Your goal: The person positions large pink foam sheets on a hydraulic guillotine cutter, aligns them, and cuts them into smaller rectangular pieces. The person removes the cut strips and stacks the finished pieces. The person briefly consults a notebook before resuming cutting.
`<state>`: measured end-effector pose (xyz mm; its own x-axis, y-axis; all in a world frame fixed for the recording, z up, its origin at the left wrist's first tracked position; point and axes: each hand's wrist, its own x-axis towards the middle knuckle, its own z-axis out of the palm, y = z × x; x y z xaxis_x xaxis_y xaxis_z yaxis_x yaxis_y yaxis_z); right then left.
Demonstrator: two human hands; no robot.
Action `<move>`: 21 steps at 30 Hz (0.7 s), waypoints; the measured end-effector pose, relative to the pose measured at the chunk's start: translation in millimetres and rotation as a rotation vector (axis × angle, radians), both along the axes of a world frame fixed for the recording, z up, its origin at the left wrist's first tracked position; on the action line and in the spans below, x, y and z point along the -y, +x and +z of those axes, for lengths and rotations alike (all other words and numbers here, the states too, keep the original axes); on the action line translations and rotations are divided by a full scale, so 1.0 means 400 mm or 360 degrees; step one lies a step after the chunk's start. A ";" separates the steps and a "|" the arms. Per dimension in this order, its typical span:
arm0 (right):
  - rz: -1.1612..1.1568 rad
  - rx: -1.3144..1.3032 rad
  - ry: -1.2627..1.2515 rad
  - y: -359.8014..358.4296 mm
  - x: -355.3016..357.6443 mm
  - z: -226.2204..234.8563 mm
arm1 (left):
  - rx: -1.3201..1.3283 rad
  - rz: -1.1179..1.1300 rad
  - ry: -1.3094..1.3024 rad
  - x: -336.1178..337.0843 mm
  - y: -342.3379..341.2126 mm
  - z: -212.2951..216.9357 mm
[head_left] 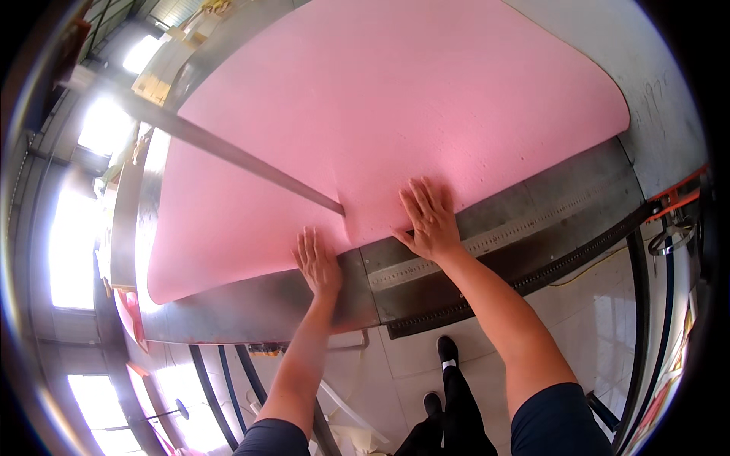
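Observation:
A large pink sheet, seemingly foam (pixel 380 99), lies on a grey metal table (pixel 251 315). My left hand (pixel 317 262) rests flat at its near edge, fingers spread and pointing away from me. Further right, my right hand (pixel 430 220) lies palm down across the same edge, its thumb out to the left. Between and beyond the hands, a grey metal bar (pixel 236 158) meets the sheet. A short crease or slit runs from the bar's foot to the near edge; which of the two I cannot tell. Neither hand grips anything.
Along the table's front right runs a perforated metal strip (pixel 487 242) with a dark rail (pixel 563 270) below it. An orange-red part (pixel 679 195) sits at the right corner. Dark table legs (pixel 642 304) stand on the tiled floor (pixel 414 365). Bright windows are at left.

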<state>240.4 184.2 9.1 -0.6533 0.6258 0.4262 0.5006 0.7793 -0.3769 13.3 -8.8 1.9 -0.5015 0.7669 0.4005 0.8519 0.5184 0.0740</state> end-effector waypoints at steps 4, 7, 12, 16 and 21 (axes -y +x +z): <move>0.0025 0.0055 -0.0006 -0.006 -0.014 0.014 | 0.0043 0.0028 -0.0014 -0.008 0.006 0.010; 0.0033 0.0084 -0.0051 -0.003 -0.021 0.028 | 0.0092 0.0002 0.0013 -0.017 0.011 0.015; 0.0020 0.0187 -0.0081 0.033 0.016 0.010 | 0.0194 -0.0025 0.0033 0.020 0.059 0.009; 0.0040 0.0227 0.0004 -0.008 -0.016 0.019 | 0.0262 0.0042 0.0090 -0.004 0.031 0.018; 0.0025 0.0300 0.0046 0.269 0.045 0.114 | 0.0323 -0.0014 0.0095 0.045 0.293 0.133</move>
<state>347.9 166.2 54.9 -0.7330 0.6040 0.3130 0.5478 0.7968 -0.2549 130.5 -26.9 55.3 -0.5699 0.7495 0.3370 0.8209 0.5005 0.2750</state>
